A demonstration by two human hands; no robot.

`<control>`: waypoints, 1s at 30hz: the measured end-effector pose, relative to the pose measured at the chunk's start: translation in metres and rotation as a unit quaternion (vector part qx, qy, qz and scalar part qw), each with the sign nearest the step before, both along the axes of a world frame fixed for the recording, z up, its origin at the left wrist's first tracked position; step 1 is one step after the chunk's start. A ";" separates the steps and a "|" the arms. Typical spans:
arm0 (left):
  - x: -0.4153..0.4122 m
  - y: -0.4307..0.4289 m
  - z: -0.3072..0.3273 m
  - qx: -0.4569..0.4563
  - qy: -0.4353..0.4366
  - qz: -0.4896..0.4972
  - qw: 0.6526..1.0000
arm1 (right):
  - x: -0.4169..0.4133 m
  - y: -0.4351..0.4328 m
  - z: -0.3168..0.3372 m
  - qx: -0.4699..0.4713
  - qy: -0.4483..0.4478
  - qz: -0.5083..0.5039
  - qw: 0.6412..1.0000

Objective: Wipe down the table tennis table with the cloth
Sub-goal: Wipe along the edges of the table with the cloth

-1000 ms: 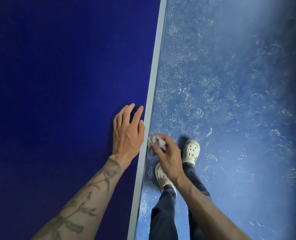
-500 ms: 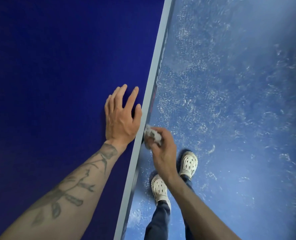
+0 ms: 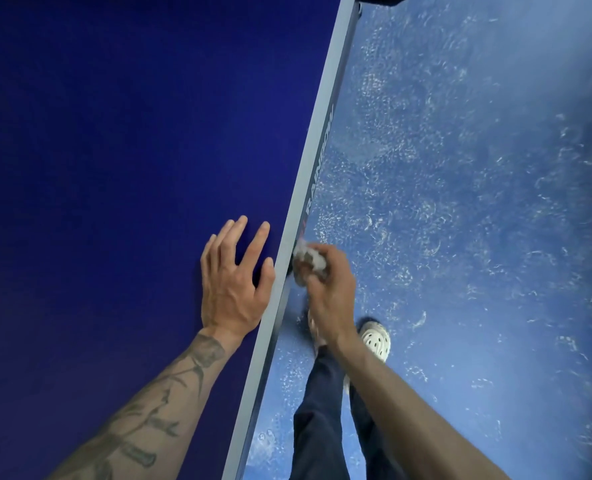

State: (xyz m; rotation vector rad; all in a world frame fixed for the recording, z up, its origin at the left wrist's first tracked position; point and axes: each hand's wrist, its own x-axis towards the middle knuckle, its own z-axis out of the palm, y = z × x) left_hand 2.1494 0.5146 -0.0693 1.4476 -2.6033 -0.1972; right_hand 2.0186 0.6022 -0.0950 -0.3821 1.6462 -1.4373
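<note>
cloth in right hand — beside "rainbow" lettering

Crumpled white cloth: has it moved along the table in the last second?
Yes. The crumpled white cloth slid forward along the table's grey side rail towards its printed lettering.

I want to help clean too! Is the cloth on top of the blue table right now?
No, the right hand holds the crumpled cloth against the side edge of the table tennis table, below its top.
</note>
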 end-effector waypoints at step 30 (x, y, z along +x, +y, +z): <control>-0.150 -0.159 0.017 0.059 0.027 -0.061 0.996 | -0.131 -0.159 0.017 0.002 0.001 -0.077 0.997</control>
